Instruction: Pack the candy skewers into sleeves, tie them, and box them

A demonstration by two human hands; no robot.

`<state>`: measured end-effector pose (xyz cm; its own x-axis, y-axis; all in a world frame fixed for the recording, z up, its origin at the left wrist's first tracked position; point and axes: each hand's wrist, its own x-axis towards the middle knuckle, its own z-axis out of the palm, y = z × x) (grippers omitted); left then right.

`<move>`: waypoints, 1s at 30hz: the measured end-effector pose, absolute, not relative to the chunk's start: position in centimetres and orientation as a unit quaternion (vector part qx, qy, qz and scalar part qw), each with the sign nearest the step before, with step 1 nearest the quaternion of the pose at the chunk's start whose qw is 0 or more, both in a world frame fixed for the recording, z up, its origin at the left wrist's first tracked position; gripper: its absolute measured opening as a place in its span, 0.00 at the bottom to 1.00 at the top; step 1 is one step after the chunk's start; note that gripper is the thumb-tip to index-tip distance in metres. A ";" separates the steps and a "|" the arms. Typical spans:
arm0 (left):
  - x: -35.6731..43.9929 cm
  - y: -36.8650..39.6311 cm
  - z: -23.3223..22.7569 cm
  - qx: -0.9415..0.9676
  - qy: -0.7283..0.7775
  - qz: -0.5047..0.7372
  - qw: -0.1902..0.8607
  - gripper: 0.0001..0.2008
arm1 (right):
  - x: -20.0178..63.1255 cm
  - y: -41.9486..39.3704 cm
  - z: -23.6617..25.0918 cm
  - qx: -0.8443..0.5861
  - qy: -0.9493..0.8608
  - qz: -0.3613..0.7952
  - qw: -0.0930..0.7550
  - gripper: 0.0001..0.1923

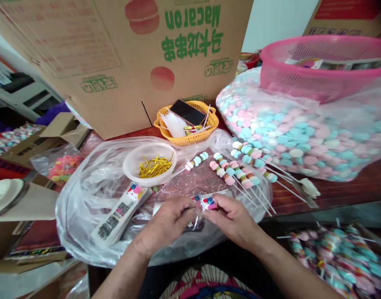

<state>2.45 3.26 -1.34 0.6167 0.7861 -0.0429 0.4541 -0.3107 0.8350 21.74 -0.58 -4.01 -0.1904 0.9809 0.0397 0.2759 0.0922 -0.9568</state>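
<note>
Near the table's front edge, my left hand and my right hand pinch a printed clear plastic bag between thumbs and fingers. Its colourful top shows between them; part of it is hidden by my hands. Left of my left hand lies a stack of flat printed bags. Beyond my hands, a white bowl holds gold twist ties. Several candy skewers in pink, blue, white and brown lie behind my right hand, sticks pointing toward me. One skewer lies apart, near the bowl.
Clear plastic sheeting covers the tabletop. A yellow basket holds a phone. A large cardboard box stands behind. At right are a big bag of candies, a pink basket and, lower down, wrapped skewers.
</note>
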 end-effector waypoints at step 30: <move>-1.7 3.1 -3.4 0.858 0.321 0.365 0.168 0.11 | 30.6 -1.0 -3.6 -0.524 -0.753 -0.037 0.397 0.08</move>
<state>-1.73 3.07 -3.39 0.5274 0.6738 0.5175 0.4284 -0.7369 0.5230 30.63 -1.01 -3.64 -0.1358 0.7590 0.6368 0.8177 0.4488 -0.3606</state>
